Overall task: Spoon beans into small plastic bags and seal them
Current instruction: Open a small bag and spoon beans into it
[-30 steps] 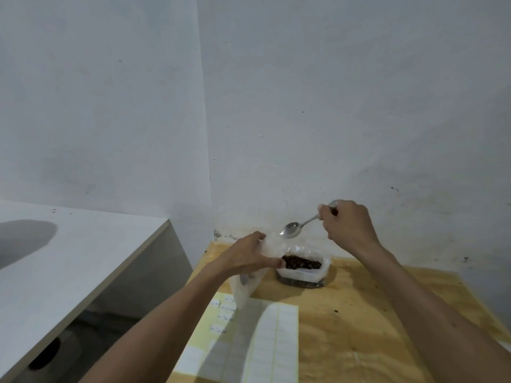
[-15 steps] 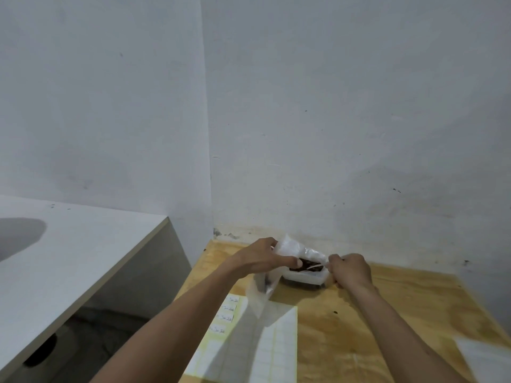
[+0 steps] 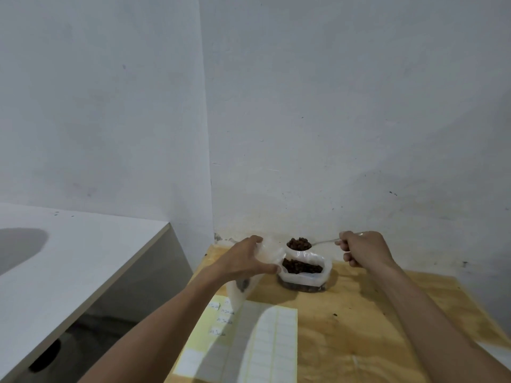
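The right hand (image 3: 365, 251) is curled shut around the thin handle of a metal spoon (image 3: 312, 243). The spoon sticks out to the left of the fist. Its bowl is piled high with dark brown beans (image 3: 298, 243). The full spoon hangs in the air just above the back edge of a big open bag of beans (image 3: 304, 275), which sits on the wooden table (image 3: 359, 313) near the wall (image 3: 331, 106).

The left hand (image 3: 243, 262) is pinched shut on the top of a small plastic bag (image 3: 239, 288). The thumb is on the near side and the fingers are on the far side. The small bag hangs down from the hand, and its bottom is near a sheet of white sticker labels (image 3: 265, 344) lying flat on the table. The mouth of the small bag is up by the fingers, just to the left of the spoon bowl. They are close, but not touching.

A white counter (image 3: 69, 258) stands off to the left, apart from the table.
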`<state>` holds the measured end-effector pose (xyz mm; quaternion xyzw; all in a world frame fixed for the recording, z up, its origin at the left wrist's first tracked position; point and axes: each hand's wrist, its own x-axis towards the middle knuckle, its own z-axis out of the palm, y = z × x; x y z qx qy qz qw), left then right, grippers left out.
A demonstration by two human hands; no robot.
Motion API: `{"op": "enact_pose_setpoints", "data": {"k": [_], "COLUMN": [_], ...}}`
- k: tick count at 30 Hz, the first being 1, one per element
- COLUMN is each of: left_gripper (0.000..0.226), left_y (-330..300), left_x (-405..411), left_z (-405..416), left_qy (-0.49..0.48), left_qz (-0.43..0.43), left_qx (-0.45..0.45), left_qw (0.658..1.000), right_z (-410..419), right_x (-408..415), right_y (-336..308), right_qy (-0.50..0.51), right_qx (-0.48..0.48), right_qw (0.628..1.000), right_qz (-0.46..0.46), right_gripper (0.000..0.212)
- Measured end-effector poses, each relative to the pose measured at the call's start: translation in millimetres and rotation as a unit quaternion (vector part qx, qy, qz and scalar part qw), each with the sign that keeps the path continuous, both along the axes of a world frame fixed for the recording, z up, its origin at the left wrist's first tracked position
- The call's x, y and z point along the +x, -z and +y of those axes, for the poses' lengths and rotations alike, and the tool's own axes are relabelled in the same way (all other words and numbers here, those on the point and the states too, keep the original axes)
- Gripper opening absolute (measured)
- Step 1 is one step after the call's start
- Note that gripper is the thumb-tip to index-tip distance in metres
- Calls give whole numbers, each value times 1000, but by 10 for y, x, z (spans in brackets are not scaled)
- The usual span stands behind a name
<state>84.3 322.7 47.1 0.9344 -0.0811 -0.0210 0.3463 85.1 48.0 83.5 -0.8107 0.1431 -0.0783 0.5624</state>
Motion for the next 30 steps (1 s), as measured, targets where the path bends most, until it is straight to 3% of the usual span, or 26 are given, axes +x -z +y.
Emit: {"op": "enact_pose_setpoints", "data": {"k": [8, 11, 16, 20, 24, 27, 30], "left_gripper": [102, 101, 104, 102, 101, 89, 51], "left_y": [25, 25, 42, 77, 85, 26, -92], "left_x": [-23, -30, -1, 36, 42, 12, -60], "left_z": [-18, -11, 21, 9, -24, -81, -134], "left_qy": [-12, -8, -18, -22, -25, -35, -20], "left_qz": [18, 17, 29, 31, 22, 23, 24], "left_qx": [13, 22, 8, -4, -22, -74, -170], "left_qw": [1000, 1000, 999, 999, 999, 996, 985], "right_z": [323, 389, 308, 179, -17, -61, -38], "right_x": [-67, -123, -161, -152, -80, -143, -271], "right_y": [2, -15, -54, -4, 206, 369, 536], "right_qy": [-79, -97, -94, -77, -36, -32, -102], "right_qx": [-15, -64, -159, -183, -249, -299, -431], "right_qw": [996, 991, 976, 966, 958, 945, 885], "right_qz": [-31, -68, -116, -165, -136, -129, -141], "right_gripper": [32, 34, 39, 35, 35, 35, 29]}}
